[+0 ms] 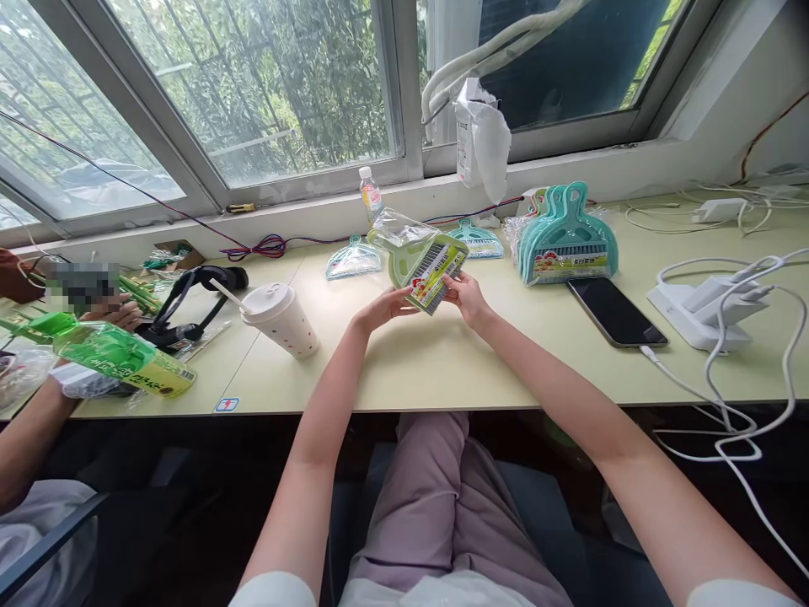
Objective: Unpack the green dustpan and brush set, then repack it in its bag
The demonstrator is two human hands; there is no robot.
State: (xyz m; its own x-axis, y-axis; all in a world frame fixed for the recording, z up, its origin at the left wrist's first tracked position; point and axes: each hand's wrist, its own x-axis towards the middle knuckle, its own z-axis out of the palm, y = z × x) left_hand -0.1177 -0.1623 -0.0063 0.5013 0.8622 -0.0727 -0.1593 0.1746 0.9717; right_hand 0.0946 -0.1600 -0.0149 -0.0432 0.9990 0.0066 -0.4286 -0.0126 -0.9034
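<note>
A green mini dustpan and brush set [422, 268] in a clear plastic wrapper is held up above the table, tilted, its handle pointing to the upper left. My left hand [387, 308] grips its lower left edge, and my right hand [466, 297] pinches the lower right side near the printed label. Behind it, a teal wrapped set [479, 239] lies at the back of the table, with another wrapped set [355, 258] to the left. Several more teal sets [567, 236] stand stacked together at the right.
A lidded paper cup [279, 320] with a straw stands left of my arms. A charging phone [616, 312] and a white power strip [701, 312] with loose cables lie right. At far left are a green bottle [123, 354], a black headset [195, 308] and another person's hand [117, 314].
</note>
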